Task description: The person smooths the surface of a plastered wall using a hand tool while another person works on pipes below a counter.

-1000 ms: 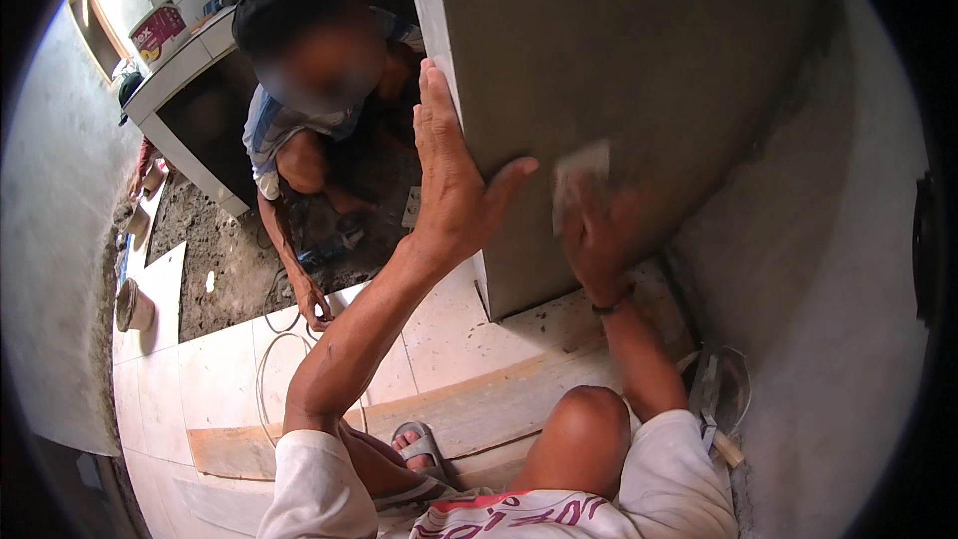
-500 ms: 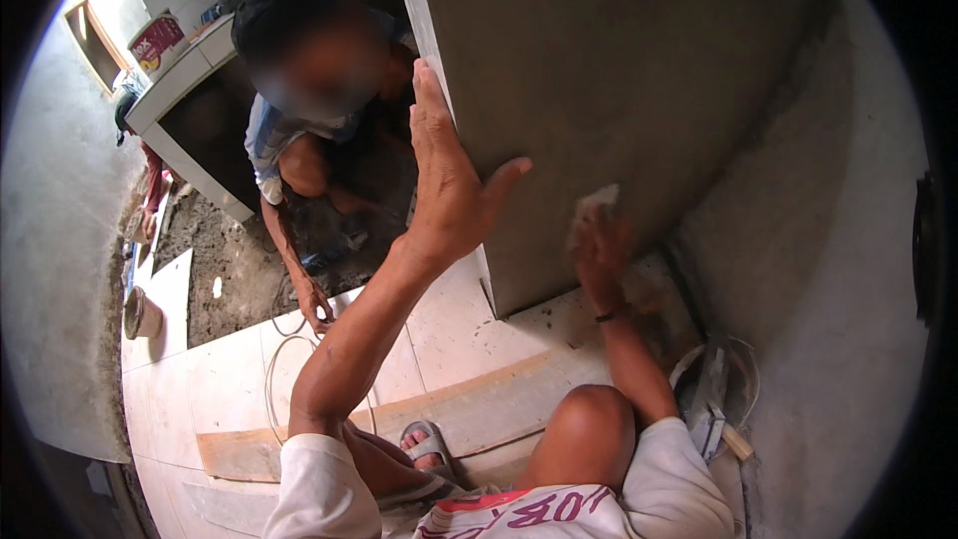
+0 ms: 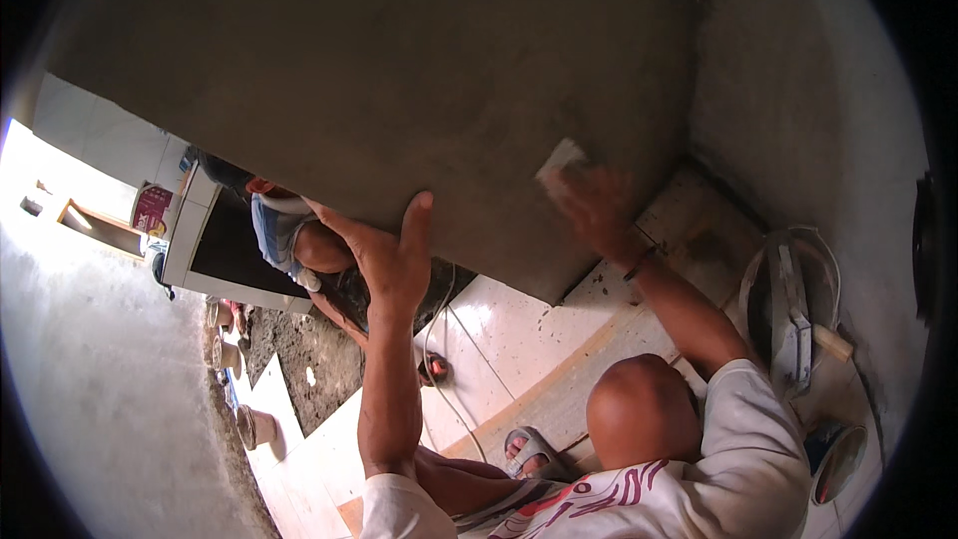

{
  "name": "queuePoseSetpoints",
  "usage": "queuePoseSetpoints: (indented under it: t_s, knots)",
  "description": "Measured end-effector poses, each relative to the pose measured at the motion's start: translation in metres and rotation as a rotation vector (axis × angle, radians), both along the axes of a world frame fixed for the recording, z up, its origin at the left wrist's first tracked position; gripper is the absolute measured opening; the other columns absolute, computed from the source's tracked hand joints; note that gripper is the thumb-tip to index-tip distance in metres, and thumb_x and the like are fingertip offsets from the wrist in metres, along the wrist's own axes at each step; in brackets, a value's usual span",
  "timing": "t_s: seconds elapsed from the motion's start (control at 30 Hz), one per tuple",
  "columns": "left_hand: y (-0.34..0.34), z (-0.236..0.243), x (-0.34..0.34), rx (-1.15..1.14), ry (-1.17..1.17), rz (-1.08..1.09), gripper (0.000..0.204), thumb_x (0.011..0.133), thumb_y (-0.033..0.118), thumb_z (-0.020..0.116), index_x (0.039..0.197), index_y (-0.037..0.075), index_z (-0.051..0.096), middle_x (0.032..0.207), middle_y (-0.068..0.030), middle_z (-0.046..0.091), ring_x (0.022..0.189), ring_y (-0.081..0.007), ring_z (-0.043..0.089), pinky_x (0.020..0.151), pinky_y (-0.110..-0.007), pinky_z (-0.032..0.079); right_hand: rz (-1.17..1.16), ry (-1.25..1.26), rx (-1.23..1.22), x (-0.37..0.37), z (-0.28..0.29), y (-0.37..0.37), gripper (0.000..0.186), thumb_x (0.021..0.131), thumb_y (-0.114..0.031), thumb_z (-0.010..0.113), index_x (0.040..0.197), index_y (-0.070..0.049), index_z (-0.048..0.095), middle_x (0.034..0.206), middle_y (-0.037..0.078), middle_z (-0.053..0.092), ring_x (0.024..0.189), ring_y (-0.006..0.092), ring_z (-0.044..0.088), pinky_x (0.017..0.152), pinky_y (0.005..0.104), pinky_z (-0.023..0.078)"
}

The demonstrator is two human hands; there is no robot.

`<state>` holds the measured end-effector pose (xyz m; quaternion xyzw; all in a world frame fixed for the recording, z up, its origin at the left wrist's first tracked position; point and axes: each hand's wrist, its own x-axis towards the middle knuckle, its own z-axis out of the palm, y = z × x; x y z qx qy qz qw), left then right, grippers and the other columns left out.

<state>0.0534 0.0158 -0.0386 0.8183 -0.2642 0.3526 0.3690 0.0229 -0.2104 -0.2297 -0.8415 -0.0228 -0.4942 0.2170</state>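
Left hand: left hand (image 3: 391,258) is spread open, palm and fingers flat against the lower edge of the big grey slab (image 3: 399,90); the thumb stands up along its face and nothing is clasped.
Right hand: right hand (image 3: 597,212) is motion-blurred, its fingers closed on a small pale block (image 3: 561,162) pressed to the slab's face near the lower right corner.
Slab: a large, flat, cement-grey panel, tilted, filling the upper half of the view; its bottom corner sits just above the floor tiles, and both hands touch it.
Wrist: a dark band (image 3: 639,264) circles the right wrist.
Body: the person squats, a bare knee (image 3: 639,409) below the right forearm, a foot in a grey sandal (image 3: 529,451) on the floor, white patterned shirt at the lower edge.
Floor: glossy white tiles (image 3: 519,329) lie under the slab's corner, with a plank-like pale strip (image 3: 559,389) running diagonally just beside the knee.
Cable: a thin white cable (image 3: 447,339) hangs down past the left wrist and ends near a small dark-and-red object (image 3: 433,369) on the tiles.
Right side: a round pan with a trowel-like tool (image 3: 793,309) rests against the grey wall, well apart from the hands.
Other person: another person (image 3: 289,235) crouches behind the slab's left edge, mostly hidden, beside a dark opening in a white-tiled counter (image 3: 200,240).
Far left: bare rubble ground with loose tiles (image 3: 269,399) lying on it.
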Motion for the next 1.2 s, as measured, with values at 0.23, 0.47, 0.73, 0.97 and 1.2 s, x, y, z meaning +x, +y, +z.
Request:
queuePoseSetpoints:
  t_s: [0.23, 0.47, 0.73, 0.97, 1.2]
  knots:
    - [0.014, 0.002, 0.003, 0.043, -0.013, 0.041, 0.095, 0.079, 0.017, 0.076, 0.147, -0.001, 0.013, 0.138, -0.0214, 0.037, 0.128, -0.0297, 0.038, 0.109, -0.041, 0.027, 0.117, -0.265, 0.253, 0.034, 0.128, -0.001, 0.047, 0.080, -0.016, 0.067, 0.127, -0.021, 0.061, 0.102, 0.009, 0.058, 0.097, 0.0283, 0.055, 0.083, 0.0516, 0.043]
    - [0.001, 0.001, 0.001, -0.011, -0.011, -0.051, 0.096, 0.080, 0.023, 0.077, 0.147, -0.001, 0.012, 0.142, -0.0204, 0.033, 0.133, -0.0294, 0.031, 0.112, -0.043, 0.023, 0.135, -0.101, -0.116, 0.000, 0.012, 0.024, 0.050, 0.082, -0.020, 0.066, 0.131, -0.027, 0.059, 0.101, 0.011, 0.056, 0.094, 0.0304, 0.054, 0.081, 0.0479, 0.043]
    - [0.011, 0.003, -0.001, 0.047, 0.015, -0.063, 0.093, 0.092, 0.047, 0.059, 0.150, -0.001, 0.005, 0.145, -0.0209, 0.029, 0.132, -0.0289, 0.033, 0.110, -0.042, 0.023, 0.177, -0.140, 0.345, 0.017, 0.162, 0.007, 0.044, 0.087, -0.011, 0.063, 0.130, -0.017, 0.060, 0.107, 0.018, 0.058, 0.101, 0.0360, 0.054, 0.090, 0.0443, 0.043]
    - [0.025, -0.002, 0.006, -0.040, 0.146, -0.364, 0.095, 0.097, 0.058, 0.035, 0.148, 0.001, -0.021, 0.157, -0.0211, 0.005, 0.144, -0.0288, 0.014, 0.115, -0.040, 0.013, 0.272, -0.112, -0.103, -0.004, 0.052, 0.058, 0.051, 0.082, -0.013, 0.065, 0.132, -0.016, 0.058, 0.104, 0.015, 0.057, 0.097, 0.0315, 0.052, 0.088, 0.0463, 0.043]
    - [0.021, 0.018, -0.002, 0.015, 0.061, -0.410, 0.102, 0.092, 0.071, 0.028, 0.149, 0.002, -0.020, 0.158, -0.0226, -0.005, 0.147, -0.0331, 0.000, 0.117, -0.046, 0.008, 0.177, -0.192, 0.464, 0.025, 0.145, 0.024, 0.051, 0.084, -0.013, 0.064, 0.135, -0.014, 0.056, 0.098, 0.018, 0.058, 0.092, 0.0368, 0.052, 0.087, 0.0504, 0.041]
